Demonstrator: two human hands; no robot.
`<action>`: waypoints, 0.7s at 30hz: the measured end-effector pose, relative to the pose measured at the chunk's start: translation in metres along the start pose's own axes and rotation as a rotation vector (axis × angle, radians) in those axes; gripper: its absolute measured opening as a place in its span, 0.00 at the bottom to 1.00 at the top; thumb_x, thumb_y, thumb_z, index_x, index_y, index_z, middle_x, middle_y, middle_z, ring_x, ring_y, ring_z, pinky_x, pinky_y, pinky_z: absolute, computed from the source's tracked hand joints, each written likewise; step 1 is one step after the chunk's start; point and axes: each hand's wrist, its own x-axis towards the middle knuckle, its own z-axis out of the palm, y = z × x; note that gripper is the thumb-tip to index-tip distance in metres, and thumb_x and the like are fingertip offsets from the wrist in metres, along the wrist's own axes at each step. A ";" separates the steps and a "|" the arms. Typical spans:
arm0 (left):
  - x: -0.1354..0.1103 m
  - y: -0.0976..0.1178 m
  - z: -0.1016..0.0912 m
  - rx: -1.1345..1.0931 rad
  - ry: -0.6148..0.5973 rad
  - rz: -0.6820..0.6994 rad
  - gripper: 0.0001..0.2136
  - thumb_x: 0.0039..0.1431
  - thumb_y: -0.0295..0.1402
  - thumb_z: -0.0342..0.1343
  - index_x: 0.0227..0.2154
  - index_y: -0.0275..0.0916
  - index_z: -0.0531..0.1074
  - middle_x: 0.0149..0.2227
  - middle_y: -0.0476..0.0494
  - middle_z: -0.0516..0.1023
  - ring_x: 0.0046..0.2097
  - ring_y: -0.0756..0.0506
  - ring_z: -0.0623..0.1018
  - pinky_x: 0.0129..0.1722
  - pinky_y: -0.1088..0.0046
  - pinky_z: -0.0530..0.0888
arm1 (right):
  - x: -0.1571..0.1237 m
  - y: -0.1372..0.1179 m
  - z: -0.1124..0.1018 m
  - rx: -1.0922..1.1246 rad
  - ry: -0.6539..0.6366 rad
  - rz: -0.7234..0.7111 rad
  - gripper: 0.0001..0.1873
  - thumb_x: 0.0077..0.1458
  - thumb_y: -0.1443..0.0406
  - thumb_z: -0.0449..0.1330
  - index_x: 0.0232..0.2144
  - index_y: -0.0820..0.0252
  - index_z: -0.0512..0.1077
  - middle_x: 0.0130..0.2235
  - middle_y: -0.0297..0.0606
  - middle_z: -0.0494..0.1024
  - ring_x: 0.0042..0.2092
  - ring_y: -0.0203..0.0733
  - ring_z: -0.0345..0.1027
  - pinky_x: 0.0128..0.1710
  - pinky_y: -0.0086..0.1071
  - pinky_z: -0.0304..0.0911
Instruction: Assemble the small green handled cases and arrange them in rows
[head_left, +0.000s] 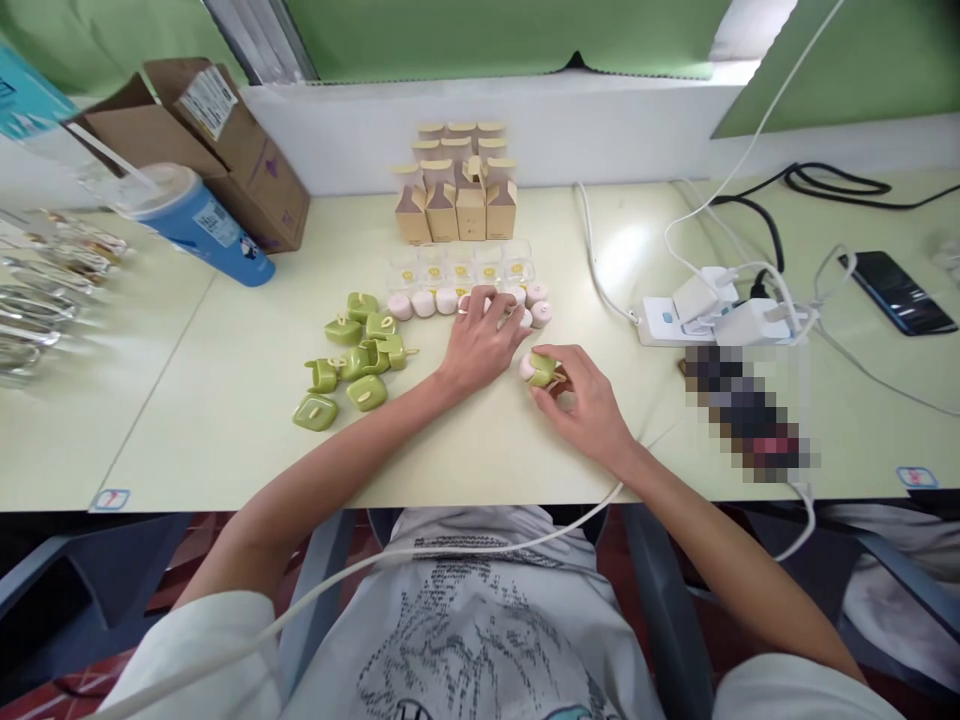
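Green caps (367, 392) sit loose on the bench (450, 450), left of the left hand (484, 340), probably bunched there for easy reach. Pink pieces (424, 303) run in a rough row just past and under that hand, fingers bent down among them; can't tell if it grips one. Clear tray (474, 268) lies just beyond, cartons (472, 215) upright behind it, flaps up, likely parked clear of the hands. Right hand (585, 400) pinches a cap (541, 369) from the stem side, pink piece (527, 368) seated in it facing the left hand, so that end looks unobstructed. Power strip (656, 320) sits right of it.
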 end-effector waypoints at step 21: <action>-0.049 -0.001 -0.099 -0.368 0.107 -0.034 0.09 0.79 0.29 0.64 0.58 0.40 0.80 0.51 0.40 0.85 0.46 0.47 0.86 0.43 0.73 0.90 | 0.062 -0.035 0.052 -0.223 -0.068 -0.190 0.14 0.83 0.58 0.46 0.57 0.55 0.68 0.43 0.45 0.88 0.31 0.50 0.76 0.29 0.39 0.59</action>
